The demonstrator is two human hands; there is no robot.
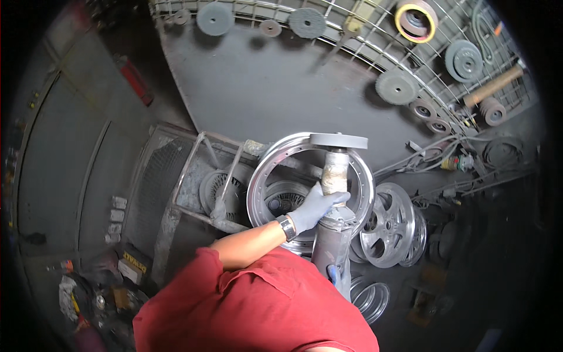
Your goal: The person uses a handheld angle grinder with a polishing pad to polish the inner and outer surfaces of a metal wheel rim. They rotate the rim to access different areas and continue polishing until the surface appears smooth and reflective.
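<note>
Left grip (314, 209) on grinder (332, 243) — silver rim (254, 202) behind

Metalworking workshop: grinding discs (220, 24) on wire rack (384, 53), handheld power tool (331, 246), polished rim (255, 199), spoked wheel (389, 227); dim clutter (120, 297) lower L, prob. equip.

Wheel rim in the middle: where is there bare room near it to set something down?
The broadest bare patch is the grey panel between the hung discs and the wheel rim; whether it lies flat is unclear. The rim's front is crowded by the disc tool and left hand; its right side by a spoked wheel.
</note>
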